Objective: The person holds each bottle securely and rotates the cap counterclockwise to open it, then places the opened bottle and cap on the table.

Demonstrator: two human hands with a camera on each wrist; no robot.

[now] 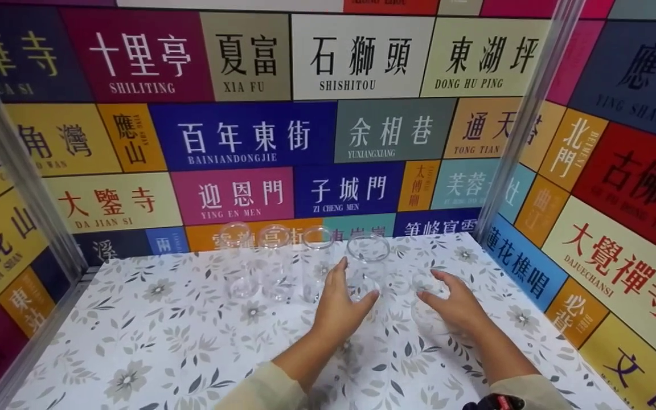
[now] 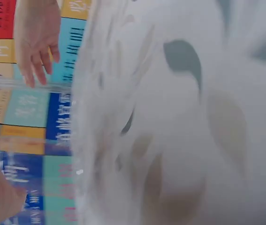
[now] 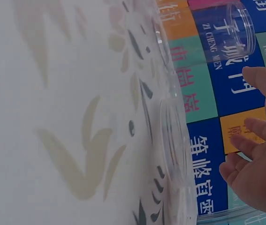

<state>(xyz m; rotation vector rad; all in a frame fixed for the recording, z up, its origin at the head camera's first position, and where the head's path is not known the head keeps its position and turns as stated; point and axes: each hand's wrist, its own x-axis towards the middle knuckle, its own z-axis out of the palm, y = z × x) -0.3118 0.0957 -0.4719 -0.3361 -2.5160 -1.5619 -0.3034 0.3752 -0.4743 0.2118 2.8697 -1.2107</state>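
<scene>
My left hand (image 1: 339, 304) is beside the rightmost clear jar (image 1: 369, 247) of a row, its fingers spread. The fingertips reach up along the jar's left side, while the thumb overlaps its lower front. To the right, my right hand (image 1: 458, 304) hovers over the table with fingers parted and nothing held. Near its thumb and fingertips is a clear round piece (image 1: 426, 280), with a faint curved outline below. In the right wrist view, a low clear ring (image 3: 174, 145) lies on the table, left of the right hand (image 3: 259, 164).
More clear jars, such as the leftmost jar (image 1: 236, 259) and its neighbour (image 1: 275, 262), line the back of the table. A floral white cloth (image 1: 191, 341) covers the table. Panels with printed characters (image 1: 242, 136) stand behind and at both sides, joined by metal posts (image 1: 524, 108).
</scene>
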